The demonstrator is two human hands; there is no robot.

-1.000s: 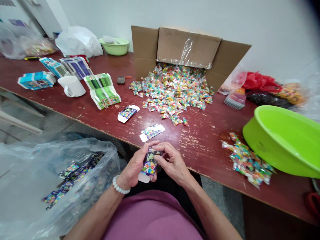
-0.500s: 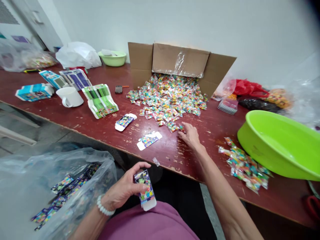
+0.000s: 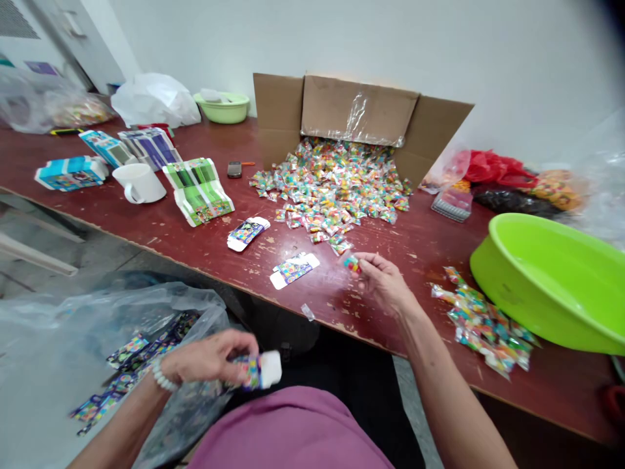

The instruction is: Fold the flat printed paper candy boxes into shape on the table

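My left hand (image 3: 215,358) grips a small printed box (image 3: 256,371) above my lap; its white flap points right. Between the thumb and fingers of my right hand (image 3: 383,277) is a wrapped candy (image 3: 351,262), held just over the table. Beyond it, a big heap of wrapped candies (image 3: 336,189) spills from an open cardboard box (image 3: 359,111). Two flattened small boxes, one nearer (image 3: 294,270) and one farther left (image 3: 248,233), lie on the red table (image 3: 195,251). A scrap of clear wrapper (image 3: 308,312) rests by the edge.
A green basin (image 3: 551,280) stands at right beside a smaller candy pile (image 3: 483,319). At left are a white mug (image 3: 139,184), a green carton (image 3: 199,192) and blue cartons (image 3: 72,173). A clear plastic bag (image 3: 195,299) with printed boxes hangs low left.
My right hand has lifted a candy off the near edge of the heap. My left hand has moved left with the small box, which has turned so its flap points right.
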